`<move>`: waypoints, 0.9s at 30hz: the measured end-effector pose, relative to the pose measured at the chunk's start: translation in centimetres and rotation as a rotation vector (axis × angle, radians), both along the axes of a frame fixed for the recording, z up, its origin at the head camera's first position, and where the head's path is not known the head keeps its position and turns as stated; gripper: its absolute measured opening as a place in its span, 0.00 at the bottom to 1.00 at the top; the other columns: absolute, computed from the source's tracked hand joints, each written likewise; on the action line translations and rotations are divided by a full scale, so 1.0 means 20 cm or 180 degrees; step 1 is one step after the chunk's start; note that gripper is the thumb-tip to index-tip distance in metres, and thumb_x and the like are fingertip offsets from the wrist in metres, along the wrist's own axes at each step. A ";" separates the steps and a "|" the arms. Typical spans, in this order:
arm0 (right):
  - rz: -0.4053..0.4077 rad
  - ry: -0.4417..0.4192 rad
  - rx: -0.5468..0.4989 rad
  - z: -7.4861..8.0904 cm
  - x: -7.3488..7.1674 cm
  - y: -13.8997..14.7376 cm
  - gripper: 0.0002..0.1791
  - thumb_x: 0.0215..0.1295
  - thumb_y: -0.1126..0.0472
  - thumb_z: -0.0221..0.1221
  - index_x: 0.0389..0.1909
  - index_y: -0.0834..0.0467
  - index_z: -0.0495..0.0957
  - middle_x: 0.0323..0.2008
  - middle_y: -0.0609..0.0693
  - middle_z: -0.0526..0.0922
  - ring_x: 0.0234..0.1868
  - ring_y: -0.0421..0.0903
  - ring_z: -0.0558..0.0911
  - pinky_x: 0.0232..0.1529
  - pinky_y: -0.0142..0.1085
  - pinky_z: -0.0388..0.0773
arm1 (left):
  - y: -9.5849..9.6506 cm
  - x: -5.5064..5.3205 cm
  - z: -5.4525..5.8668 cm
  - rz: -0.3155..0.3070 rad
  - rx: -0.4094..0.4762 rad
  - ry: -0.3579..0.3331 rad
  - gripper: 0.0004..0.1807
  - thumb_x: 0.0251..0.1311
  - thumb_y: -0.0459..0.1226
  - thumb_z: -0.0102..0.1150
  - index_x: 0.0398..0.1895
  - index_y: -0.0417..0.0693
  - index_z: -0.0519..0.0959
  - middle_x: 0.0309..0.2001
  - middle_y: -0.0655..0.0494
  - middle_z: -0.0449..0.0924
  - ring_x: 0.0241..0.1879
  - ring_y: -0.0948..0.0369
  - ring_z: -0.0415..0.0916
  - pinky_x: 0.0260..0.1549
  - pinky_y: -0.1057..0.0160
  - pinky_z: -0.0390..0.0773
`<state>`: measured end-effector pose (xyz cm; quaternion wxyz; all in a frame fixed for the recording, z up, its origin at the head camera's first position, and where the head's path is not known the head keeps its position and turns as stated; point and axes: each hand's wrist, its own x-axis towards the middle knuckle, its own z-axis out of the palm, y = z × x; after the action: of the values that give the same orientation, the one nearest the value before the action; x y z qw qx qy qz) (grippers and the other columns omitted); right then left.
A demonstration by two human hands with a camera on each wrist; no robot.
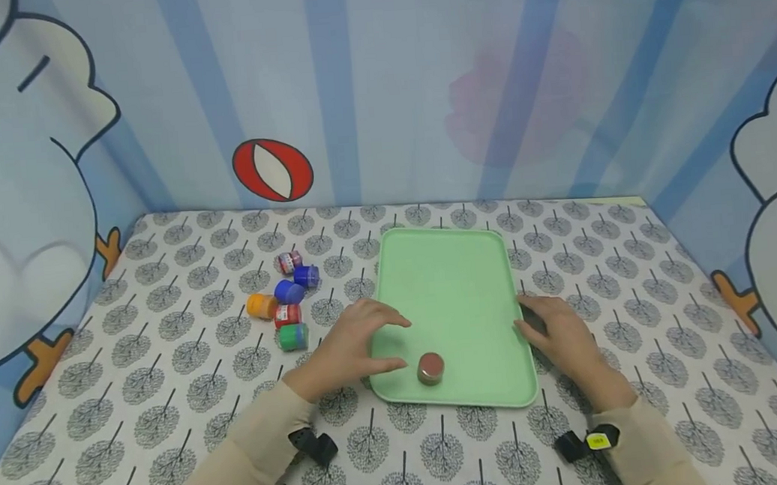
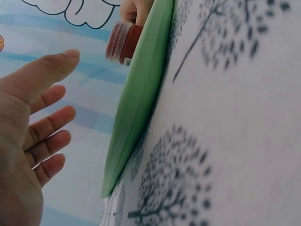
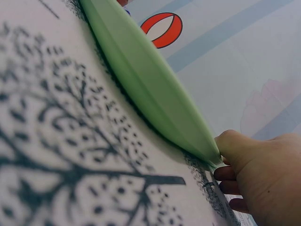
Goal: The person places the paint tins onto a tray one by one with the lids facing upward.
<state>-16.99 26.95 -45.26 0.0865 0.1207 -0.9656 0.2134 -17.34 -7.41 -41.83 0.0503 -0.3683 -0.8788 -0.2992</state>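
Note:
A green tray (image 1: 453, 290) lies on the patterned cloth, with one small reddish-brown paint jar (image 1: 430, 368) upright near its front edge. My left hand (image 1: 351, 346) hovers over the tray's left side, thumb and fingers spread apart, holding nothing. That jar (image 2: 124, 43) stands just beyond the left hand (image 2: 33, 113) in the left wrist view, without contact. At the tray's right rim, my right hand (image 1: 567, 335) holds the edge. The right wrist view has the right hand's thumb (image 3: 228, 141) against the rim and its fingers curled beside and below it.
Left of the tray lies a cluster of small paint jars: an orange jar (image 1: 261, 305), a green jar (image 1: 294, 337), a red jar (image 1: 287, 315), a blue jar (image 1: 289, 291) and others. A printed cartoon backdrop (image 1: 404, 83) rises behind the table.

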 end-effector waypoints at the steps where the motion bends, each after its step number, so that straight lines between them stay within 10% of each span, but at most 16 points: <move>1: 0.0002 0.0000 -0.0002 0.00 0.00 0.00 0.27 0.67 0.55 0.57 0.62 0.64 0.70 0.60 0.66 0.74 0.61 0.64 0.71 0.65 0.58 0.65 | -0.01 0.00 0.00 0.0028 0.0014 -0.0014 0.27 0.46 0.46 0.73 0.52 0.53 0.78 0.52 0.58 0.80 0.56 0.57 0.71 0.60 0.49 0.69; 27: 0.0027 0.0001 -0.0028 -0.02 -0.01 0.01 0.27 0.67 0.55 0.57 0.62 0.65 0.70 0.60 0.66 0.74 0.62 0.65 0.71 0.64 0.59 0.65 | -0.25 0.00 0.00 0.0341 0.0016 0.0100 0.18 0.44 0.42 0.75 0.39 0.51 0.81 0.45 0.56 0.80 0.52 0.54 0.72 0.60 0.46 0.68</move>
<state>-17.11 27.12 -45.56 0.0863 0.1244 -0.9641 0.2180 -17.28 -12.32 -41.75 0.0809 -0.3252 -0.8956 -0.2925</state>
